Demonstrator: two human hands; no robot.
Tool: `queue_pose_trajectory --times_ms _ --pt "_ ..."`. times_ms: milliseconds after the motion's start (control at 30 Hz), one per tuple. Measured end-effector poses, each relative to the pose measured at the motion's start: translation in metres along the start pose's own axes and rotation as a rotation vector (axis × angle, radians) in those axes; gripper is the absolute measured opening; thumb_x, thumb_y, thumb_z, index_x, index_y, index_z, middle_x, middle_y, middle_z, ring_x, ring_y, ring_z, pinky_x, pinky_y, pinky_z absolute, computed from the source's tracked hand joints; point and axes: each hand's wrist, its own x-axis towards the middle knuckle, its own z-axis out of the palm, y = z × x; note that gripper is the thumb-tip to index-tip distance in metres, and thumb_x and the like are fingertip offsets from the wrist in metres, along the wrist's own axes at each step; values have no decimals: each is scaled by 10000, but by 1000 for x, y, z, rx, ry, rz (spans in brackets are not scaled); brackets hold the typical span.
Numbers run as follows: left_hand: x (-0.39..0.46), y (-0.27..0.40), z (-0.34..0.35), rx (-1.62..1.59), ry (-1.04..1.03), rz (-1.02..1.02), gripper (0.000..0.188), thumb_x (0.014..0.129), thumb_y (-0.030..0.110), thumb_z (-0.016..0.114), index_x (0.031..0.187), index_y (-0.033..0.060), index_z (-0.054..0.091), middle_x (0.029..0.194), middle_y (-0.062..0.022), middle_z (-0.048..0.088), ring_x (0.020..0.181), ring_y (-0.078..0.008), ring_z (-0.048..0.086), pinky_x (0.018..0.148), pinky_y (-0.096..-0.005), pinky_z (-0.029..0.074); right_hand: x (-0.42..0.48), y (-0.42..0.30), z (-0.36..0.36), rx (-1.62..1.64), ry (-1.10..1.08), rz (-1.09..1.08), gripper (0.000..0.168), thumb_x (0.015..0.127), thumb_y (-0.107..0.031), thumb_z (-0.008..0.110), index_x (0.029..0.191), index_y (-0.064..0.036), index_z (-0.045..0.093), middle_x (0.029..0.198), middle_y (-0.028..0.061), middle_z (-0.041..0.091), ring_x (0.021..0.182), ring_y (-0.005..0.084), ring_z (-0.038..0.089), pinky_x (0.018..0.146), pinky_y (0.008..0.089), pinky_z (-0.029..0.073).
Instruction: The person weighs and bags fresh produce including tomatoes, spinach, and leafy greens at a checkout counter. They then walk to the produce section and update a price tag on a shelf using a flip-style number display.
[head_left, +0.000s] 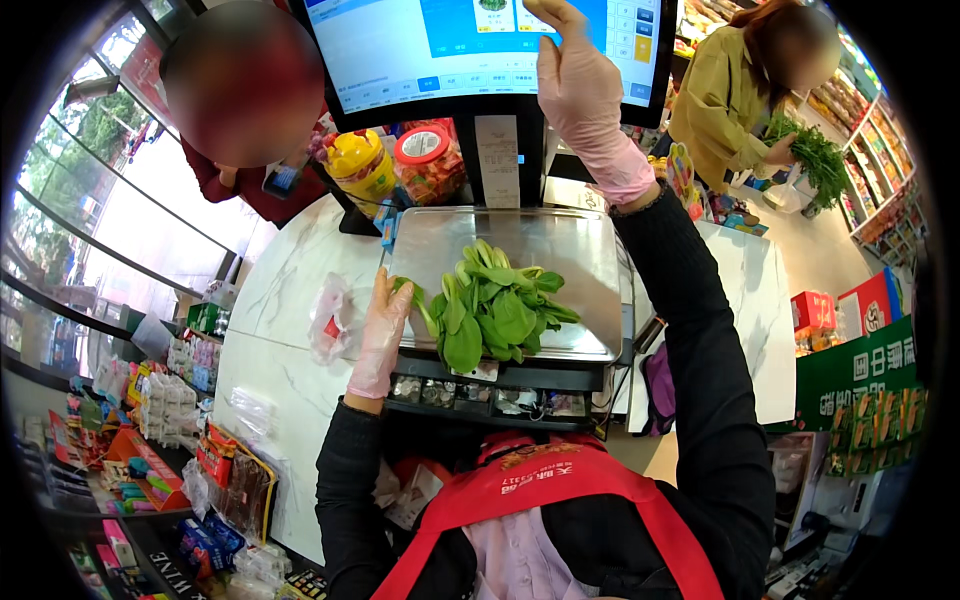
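On the stainless-steel weighing scale lies a loose bunch of leafy greens with pale stalks, resembling bok choy. My left hand, in a thin translucent glove, is at the scale's left edge. Its fingertips are beside one outlying leaf; whether they touch it is unclear. My right hand, also gloved, is raised in front of the lit touchscreen, with thumb and fingers apart and nothing in them. Whether a fingertip meets the glass cannot be told. A crumpled plastic bag lies left of my left hand.
An open coin drawer sits below the scale on the marble-patterned counter. Behind the scale stand a red-lidded jar and a yellow tub. One person faces the counter; another holds greens at right.
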Motion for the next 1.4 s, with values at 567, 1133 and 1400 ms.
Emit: queue_pose_trajectory --times_ms 567,1133,1400 --pt "2 -10 -11 427 199 261 647 888 272 587 1362 -56 295 1359 -227 366 1269 -305 356 1035 -359 297 -20 3 -34 -43 -163 152 392 831 -29 545 1204 -128 483 1036 57 648 709 253 653 601 314 510" --pt "-11 37 -29 490 205 170 510 908 230 541 1319 -39 404 1306 -152 477 1173 -216 469 967 -314 381 26 43 -61 -228 74 135 443 874 -82 526 1285 -39 367 1184 74 607 684 175 658 634 264 508" --pt "-3 34 -35 159 42 200 517 920 252 536 1337 -16 390 1303 -147 473 1160 -179 472 945 -282 398 51 54 -60 -299 154 69 365 849 -71 540 1187 -28 409 1118 64 635 534 131 581 540 257 482"
